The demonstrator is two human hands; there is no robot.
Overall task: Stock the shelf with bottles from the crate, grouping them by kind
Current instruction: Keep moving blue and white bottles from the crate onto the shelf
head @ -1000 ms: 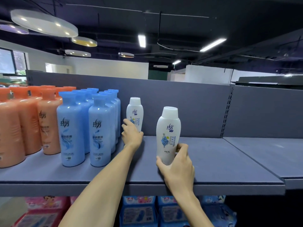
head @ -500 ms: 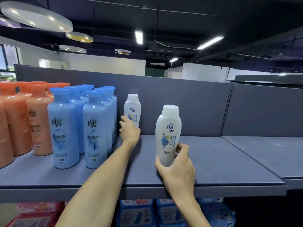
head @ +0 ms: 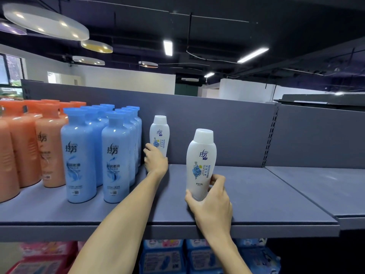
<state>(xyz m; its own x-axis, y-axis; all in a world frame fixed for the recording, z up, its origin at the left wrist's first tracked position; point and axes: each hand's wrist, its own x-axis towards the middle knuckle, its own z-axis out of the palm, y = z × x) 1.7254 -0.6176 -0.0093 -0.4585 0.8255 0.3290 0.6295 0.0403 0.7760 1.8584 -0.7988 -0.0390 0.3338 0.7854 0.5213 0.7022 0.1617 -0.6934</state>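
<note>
A grey shelf (head: 256,194) carries several orange bottles (head: 49,151) at the left and several blue bottles (head: 116,155) beside them. A white bottle (head: 160,133) stands upright against the back panel, just right of the blue ones; my left hand (head: 155,160) grips its lower part. My right hand (head: 212,202) holds a second white bottle (head: 200,163) by its base, upright, over the middle of the shelf nearer the front edge. The crate is out of sight.
The grey back panel (head: 227,131) rises behind the shelf. A second shelf section (head: 325,186) adjoins on the right. Below hang pink packs (head: 39,260) and blue packs (head: 167,258) on a lower level.
The view has shifted slightly left. Both hands keep their bottles in nearly the same places; the right-hand bottle has tilted a little.
</note>
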